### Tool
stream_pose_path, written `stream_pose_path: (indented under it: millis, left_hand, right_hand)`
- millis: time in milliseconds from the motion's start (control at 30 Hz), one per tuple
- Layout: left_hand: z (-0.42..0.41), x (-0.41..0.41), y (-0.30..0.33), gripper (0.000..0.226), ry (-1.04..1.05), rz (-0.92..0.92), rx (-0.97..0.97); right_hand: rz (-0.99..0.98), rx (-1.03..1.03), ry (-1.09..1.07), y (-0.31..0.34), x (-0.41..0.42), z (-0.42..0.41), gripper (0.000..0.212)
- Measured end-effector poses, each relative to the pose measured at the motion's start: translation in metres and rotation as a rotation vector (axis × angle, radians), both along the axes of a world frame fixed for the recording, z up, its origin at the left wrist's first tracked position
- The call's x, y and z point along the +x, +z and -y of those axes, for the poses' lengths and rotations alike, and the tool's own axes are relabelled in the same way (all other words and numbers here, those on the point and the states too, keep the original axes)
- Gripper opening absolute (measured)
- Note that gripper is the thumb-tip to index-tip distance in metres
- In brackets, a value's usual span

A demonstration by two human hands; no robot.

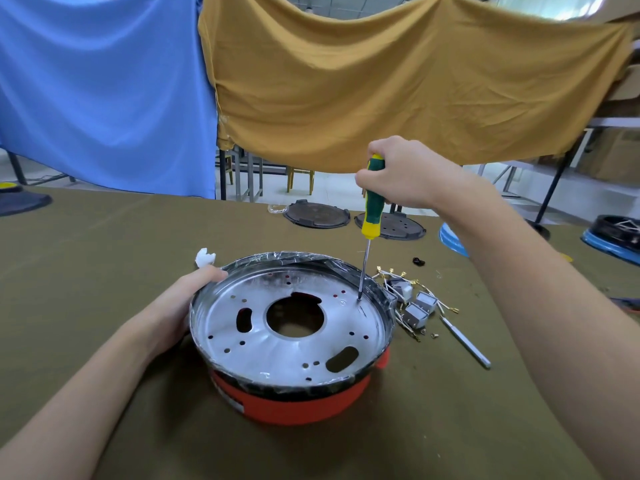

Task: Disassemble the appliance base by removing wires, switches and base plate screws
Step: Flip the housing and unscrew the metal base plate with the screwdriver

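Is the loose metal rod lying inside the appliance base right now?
No, the metal rod lies on the table cloth to the right of the appliance base, beside the removed switches.

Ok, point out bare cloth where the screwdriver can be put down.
Bare cloth lies left of the appliance base, beyond the left hand, and in front of the base. Crowded: right of it, with switches and wires and a metal tool.
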State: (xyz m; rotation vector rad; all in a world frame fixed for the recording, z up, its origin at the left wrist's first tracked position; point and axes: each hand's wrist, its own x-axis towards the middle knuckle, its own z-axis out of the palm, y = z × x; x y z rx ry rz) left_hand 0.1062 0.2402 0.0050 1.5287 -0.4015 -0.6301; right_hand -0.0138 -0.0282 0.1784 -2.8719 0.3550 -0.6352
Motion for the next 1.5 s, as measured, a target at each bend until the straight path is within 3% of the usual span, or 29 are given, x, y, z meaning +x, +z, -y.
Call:
stream_pose_path:
  millis: [100,167,267,500,600,667,767,833,1133,1233,1333,1433,1500]
  left_hand:
    - [-0.001,-0.002,0.002,0.03,-0.003,0.012,0.004]
    - [-0.002,-0.002,0.003,0.029,0.006,0.014,0.005]
    - [-0.001,-0.003,0.003,0.03,-0.002,0.012,0.005]
    - [-0.002,-0.005,0.005,0.033,-0.002,0.023,0.006]
    - [0.0,-0.008,0.005,0.036,0.002,0.029,0.005]
    - [-0.001,-0.008,0.006,0.035,0.014,0.034,0.014]
    - [-0.002,-0.009,0.007,0.027,0.022,0.001,0.019]
    - [-0.001,-0.009,0.007,0.026,0.033,-0.01,0.021]
    - [0.0,-0.006,0.004,0.028,0.018,-0.002,0.024]
    - [-0.001,-0.006,0.004,0.03,0.001,-0.006,0.028]
    - [-0.002,-0.006,0.004,0.034,-0.008,-0.009,0.027]
    - [-0.002,-0.006,0.004,0.033,-0.009,-0.006,0.025]
    - [-0.001,-0.005,0.003,0.03,-0.011,-0.002,0.022]
  right_hand:
    - [0.006,-0.402,-0.295,0.001,0.0,-0.007,0.046]
    - [0.027,-0.471,-0.317,0.0,0.003,-0.01,0.046]
    - [0.003,-0.385,-0.231,0.0,0.004,-0.006,0.037]
    - [-0.138,0.073,0.229,0.013,-0.012,0.008,0.018]
    - [-0.137,0.17,0.19,0.014,-0.011,0.014,0.014]
    - [-0.143,0.057,0.019,0.013,-0.007,0.012,0.024]
    - [-0.149,-0.391,-0.278,0.014,-0.002,0.001,0.049]
    - [-0.136,-0.528,-0.278,0.016,0.004,-0.005,0.046]
    - [-0.336,-0.104,0.126,0.032,0.004,0.002,0.027]
    - [-0.377,0.048,0.147,0.033,0.002,0.004,0.016]
    - [-0.352,-0.041,-0.019,0.031,0.003,0.001,0.023]
    - [-0.316,-0.312,-0.253,0.03,0.003,-0.007,0.045]
    - [-0.315,-0.432,-0.299,0.03,0.006,-0.007,0.041]
